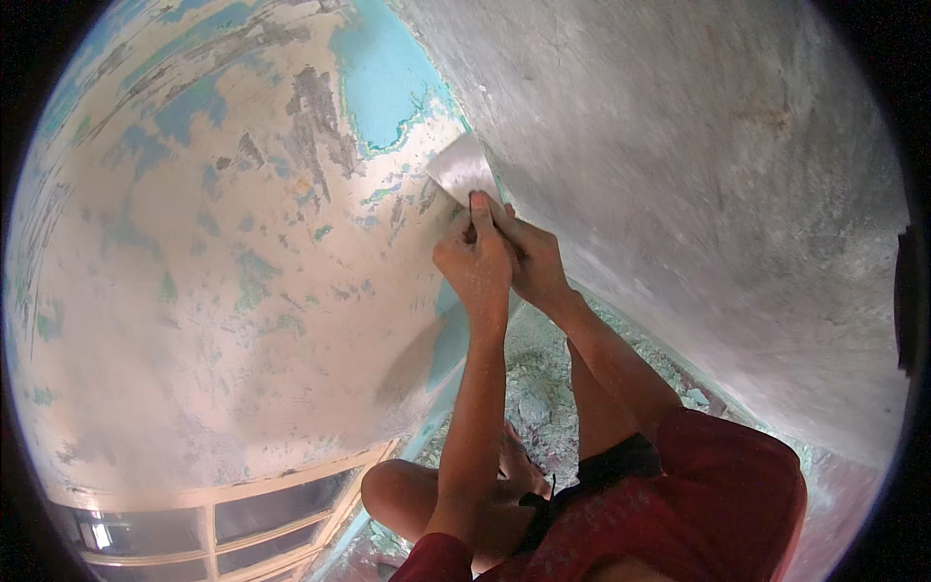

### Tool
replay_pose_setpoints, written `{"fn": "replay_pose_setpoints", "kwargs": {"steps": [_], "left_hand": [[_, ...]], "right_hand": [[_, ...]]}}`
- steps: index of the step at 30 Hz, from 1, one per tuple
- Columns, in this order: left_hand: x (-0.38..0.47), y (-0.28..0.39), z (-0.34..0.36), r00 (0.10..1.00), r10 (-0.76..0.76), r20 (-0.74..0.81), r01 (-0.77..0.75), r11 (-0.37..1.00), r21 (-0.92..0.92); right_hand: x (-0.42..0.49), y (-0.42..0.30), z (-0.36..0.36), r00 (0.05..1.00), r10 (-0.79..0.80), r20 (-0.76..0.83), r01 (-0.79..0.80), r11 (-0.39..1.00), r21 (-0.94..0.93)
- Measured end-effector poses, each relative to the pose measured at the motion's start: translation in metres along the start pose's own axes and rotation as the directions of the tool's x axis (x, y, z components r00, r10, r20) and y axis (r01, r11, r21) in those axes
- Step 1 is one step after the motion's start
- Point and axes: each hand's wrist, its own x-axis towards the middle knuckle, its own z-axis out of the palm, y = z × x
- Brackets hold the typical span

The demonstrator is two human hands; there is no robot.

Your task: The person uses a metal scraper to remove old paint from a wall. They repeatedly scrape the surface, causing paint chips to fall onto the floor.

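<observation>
Both of my hands grip a wide metal scraper (465, 167), its blade pointing away from me against the patchy wall, close to the corner. My left hand (476, 251) has its thumb laid on the base of the blade. Right beside it, my right hand (534, 258) is closed around the tool; the handle is hidden by the fingers. Just beyond the blade, a patch of turquoise paint (385, 80) with a ragged, flaking edge remains on the pale wall (327, 254).
A bare grey wall (691, 182) meets the patchy one at the corner. Paint flakes and debris cover the floor (538, 371) by my bent legs. At the lower left is a window with a cream frame (209, 520). A dark object (905, 302) shows at the right rim.
</observation>
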Motion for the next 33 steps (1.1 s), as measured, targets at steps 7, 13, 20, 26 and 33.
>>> {"fn": "replay_pose_setpoints", "kwargs": {"steps": [7,13,20,26,33], "left_hand": [[0.002,0.008,-0.007,0.999,0.038,0.018,-0.039,0.998,0.052],[0.040,0.055,-0.004,0.945,0.317,-0.077,-0.315,0.949,0.031],[0.030,0.042,0.007,0.867,0.456,-0.198,-0.456,0.888,0.049],[0.053,0.078,-0.015,0.956,0.273,-0.106,-0.276,0.961,-0.019],[-0.019,0.038,-0.043,0.983,0.013,-0.185,-0.013,1.000,0.000]], "right_hand": [[0.000,-0.006,0.001,0.994,0.105,0.029,-0.104,0.995,-0.007],[0.064,-0.040,-0.018,0.994,-0.100,-0.034,0.100,0.995,-0.004],[0.044,-0.044,-0.022,0.999,-0.048,-0.023,0.049,0.998,0.046],[0.088,-0.074,-0.024,0.998,-0.039,0.057,0.036,0.998,0.054],[-0.004,-0.066,-0.005,0.993,-0.050,0.108,0.041,0.996,0.082]]}}
